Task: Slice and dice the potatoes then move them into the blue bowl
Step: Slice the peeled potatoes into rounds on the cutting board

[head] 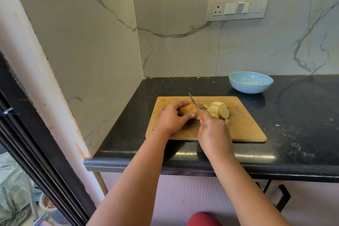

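A black stone counter ran along a marbled wall, its near edge glossy. On it lay a wooden cutting board. Over the board's near half the right hand gripped a knife by its red handle, the blade slanting up and away, resting against the cut end of a potato. The left hand curled over that potato, fingers on top and thumb at the near side, holding it down. Just right of the blade sat a heap of potato slices. Farther back, off the board and near the wall, stood the blue bowl. A switch panel hung above.
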### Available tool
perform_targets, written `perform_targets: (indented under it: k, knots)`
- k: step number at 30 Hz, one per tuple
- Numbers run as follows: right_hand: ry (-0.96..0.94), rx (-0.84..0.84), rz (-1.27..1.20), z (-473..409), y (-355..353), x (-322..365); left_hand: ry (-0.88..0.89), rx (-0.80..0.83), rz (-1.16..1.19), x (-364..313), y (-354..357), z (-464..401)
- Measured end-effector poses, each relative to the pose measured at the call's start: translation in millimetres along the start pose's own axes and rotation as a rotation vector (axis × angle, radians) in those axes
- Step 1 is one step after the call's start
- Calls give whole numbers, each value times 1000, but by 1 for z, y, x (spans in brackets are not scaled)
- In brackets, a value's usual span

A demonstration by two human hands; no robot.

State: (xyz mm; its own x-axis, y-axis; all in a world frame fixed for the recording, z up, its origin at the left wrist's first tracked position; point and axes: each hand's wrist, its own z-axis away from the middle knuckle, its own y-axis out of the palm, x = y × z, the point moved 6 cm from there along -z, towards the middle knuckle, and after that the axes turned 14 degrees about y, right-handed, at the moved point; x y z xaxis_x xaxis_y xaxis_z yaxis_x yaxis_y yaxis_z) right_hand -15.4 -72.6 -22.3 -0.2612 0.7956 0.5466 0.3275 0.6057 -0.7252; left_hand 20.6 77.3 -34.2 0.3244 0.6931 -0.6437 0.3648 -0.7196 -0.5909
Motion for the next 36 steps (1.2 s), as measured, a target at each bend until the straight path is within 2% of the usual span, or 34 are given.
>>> perform_targets:
  k: [18,22,36]
  knots:
    - [204,289,199,-22,-14,18,-73,-22,70,2,1,2]
    - [214,267,178,-18,-14,16,-55,-26,63,1,-1,2]
    - [228,355,248,-17,-8,17,-46,-20,-26,-1,-2,7]
